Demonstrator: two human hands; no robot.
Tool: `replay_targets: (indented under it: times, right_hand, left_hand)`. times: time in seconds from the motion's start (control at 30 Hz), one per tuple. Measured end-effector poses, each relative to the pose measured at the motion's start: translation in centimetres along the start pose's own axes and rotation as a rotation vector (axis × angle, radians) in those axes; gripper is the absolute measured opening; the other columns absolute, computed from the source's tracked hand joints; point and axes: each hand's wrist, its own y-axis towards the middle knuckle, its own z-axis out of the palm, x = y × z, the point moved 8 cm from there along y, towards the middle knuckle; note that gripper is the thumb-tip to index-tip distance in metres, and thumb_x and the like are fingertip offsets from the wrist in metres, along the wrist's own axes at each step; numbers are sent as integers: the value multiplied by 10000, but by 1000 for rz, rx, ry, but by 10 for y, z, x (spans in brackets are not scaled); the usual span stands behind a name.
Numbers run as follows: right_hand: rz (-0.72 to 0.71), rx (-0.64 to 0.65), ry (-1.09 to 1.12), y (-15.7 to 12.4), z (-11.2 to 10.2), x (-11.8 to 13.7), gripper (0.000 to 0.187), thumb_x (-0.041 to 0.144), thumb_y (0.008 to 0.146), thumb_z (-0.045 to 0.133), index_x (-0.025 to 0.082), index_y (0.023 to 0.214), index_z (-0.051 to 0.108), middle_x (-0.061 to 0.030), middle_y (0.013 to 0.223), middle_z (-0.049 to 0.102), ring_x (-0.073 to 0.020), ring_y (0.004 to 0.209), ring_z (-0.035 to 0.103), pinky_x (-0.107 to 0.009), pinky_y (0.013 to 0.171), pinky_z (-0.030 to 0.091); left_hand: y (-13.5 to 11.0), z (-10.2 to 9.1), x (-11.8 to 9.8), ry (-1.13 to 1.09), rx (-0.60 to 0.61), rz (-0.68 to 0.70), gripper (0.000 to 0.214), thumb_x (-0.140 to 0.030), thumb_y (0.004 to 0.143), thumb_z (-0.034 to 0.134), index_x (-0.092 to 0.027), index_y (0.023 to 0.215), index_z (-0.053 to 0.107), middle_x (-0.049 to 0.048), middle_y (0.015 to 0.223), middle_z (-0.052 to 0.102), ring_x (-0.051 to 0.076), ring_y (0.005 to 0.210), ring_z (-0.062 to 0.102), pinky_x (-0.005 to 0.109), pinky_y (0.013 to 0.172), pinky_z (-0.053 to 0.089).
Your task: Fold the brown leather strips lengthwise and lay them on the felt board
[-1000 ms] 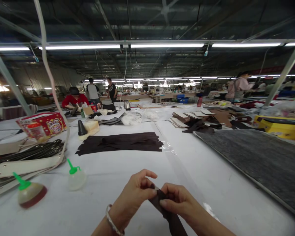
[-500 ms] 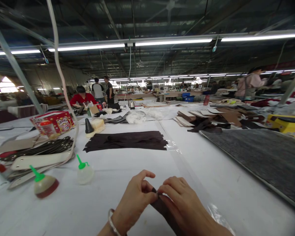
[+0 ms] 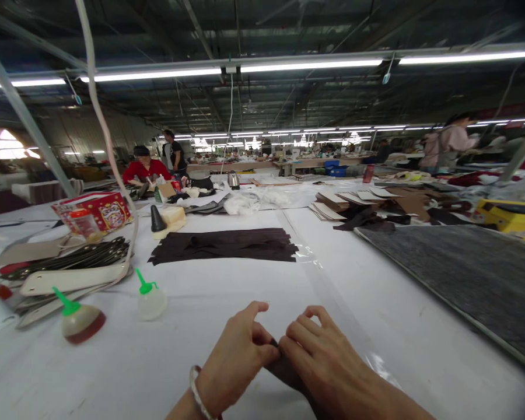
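Close to me over the white table, a dark brown strip (image 3: 289, 373) runs from between my hands down toward the bottom edge. My left hand (image 3: 240, 356) pinches its far end between thumb and fingers; a bracelet circles that wrist. Against it, my right hand (image 3: 317, 353) grips the same strip with curled fingers, its fingertips partly hidden. Farther out lies a flat pile of similar dark strips (image 3: 223, 244). To the left stand a clear squeeze bottle (image 3: 151, 303) with a green nozzle and another squeeze bottle (image 3: 83, 322) holding reddish-brown liquid.
A dark grey board (image 3: 464, 274) covers the right side, with a yellow box (image 3: 511, 219) behind it. Brown and white pieces (image 3: 354, 201) are stacked beyond. Left are a red box (image 3: 114, 210), a black cone (image 3: 158, 219) and strap pieces (image 3: 74, 280). A person in red (image 3: 145, 169) sits across.
My right hand has rolled slightly over the strip, with its knuckles raised and fingers more curled. My left hand keeps its pinch. The view has tilted a little.
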Motion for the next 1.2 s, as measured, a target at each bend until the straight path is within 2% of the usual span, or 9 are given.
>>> replay_targets:
  times: [0.13, 0.37, 0.57, 0.73, 0.9, 0.97, 1.07, 1.13, 1.2]
  right_hand:
    - [23, 3, -2, 4, -1, 2, 215, -9, 829, 430, 173, 789, 537, -20, 759, 531, -171, 712, 446, -378, 847, 293]
    - [257, 55, 190, 3, 7, -9, 173, 54, 823, 495, 178, 722, 561, -17, 764, 560, -146, 697, 476, -311, 723, 306]
    - [413, 40, 335, -3, 9, -19, 160, 59, 776, 512, 190, 728, 591, -1, 759, 568, -146, 709, 511, -282, 669, 329]
    - [578, 12, 511, -11, 8, -38, 157, 70, 751, 475, 188, 683, 553, 10, 743, 562, -130, 664, 529, -252, 613, 364]
    - [702, -99, 543, -21, -1, -70, 157, 179, 857, 466, 194, 721, 543, 7, 725, 544, -134, 637, 520, -259, 591, 395]
    - [682, -69, 553, -21, -4, -69, 186, 236, 919, 451, 198, 782, 571, -4, 774, 560, -136, 656, 525, -260, 594, 403]
    - [476, 75, 578, -12, -2, -41, 242, 204, 977, 375, 222, 928, 611, -23, 904, 583, -148, 779, 554, -270, 686, 428]
    - [370, 128, 502, -7, -2, -22, 212, 148, 955, 421, 231, 984, 613, -29, 952, 587, -165, 841, 552, -288, 732, 421]
    - [319, 142, 378, -4, -1, -11, 149, 110, 897, 529, 217, 956, 614, -29, 942, 593, -181, 840, 542, -304, 738, 400]
  left_hand:
    - [-1, 1, 3, -6, 20, -12, 692, -100, 607, 593, -139, 1280, 439, -63, 616, 619, 141, 615, 536, 239, 570, 381]
    - [-8, -1, -2, 29, -11, -8, 723, -60, 585, 562, -156, 1291, 439, -61, 631, 621, 152, 637, 559, 246, 605, 414]
    - [-10, 2, -2, 123, 1, 18, 702, -49, 603, 524, -173, 1288, 439, -64, 645, 618, 149, 641, 559, 251, 629, 411]
    - [-11, 3, 3, 162, 20, 15, 705, -48, 592, 518, -183, 1280, 440, -63, 650, 621, 149, 632, 557, 251, 628, 398]
    - [-11, -1, 9, 98, 43, -3, 701, -63, 592, 527, -185, 1275, 424, -62, 666, 619, 148, 635, 552, 247, 608, 391]
    - [-10, -3, 10, 78, 40, -16, 692, -76, 598, 539, -181, 1272, 420, -59, 664, 619, 150, 638, 549, 250, 610, 392]
    - [-10, -4, 11, 51, 30, -19, 682, -80, 600, 547, -177, 1264, 426, -63, 649, 604, 147, 638, 536, 252, 615, 392]
    - [-10, -3, 10, 25, 30, -8, 672, -82, 605, 551, -178, 1259, 431, -67, 642, 591, 143, 635, 525, 250, 605, 389]
    - [-11, 0, 10, -10, 35, 1, 654, -91, 616, 566, -180, 1252, 439, -69, 639, 582, 141, 635, 519, 250, 599, 390]
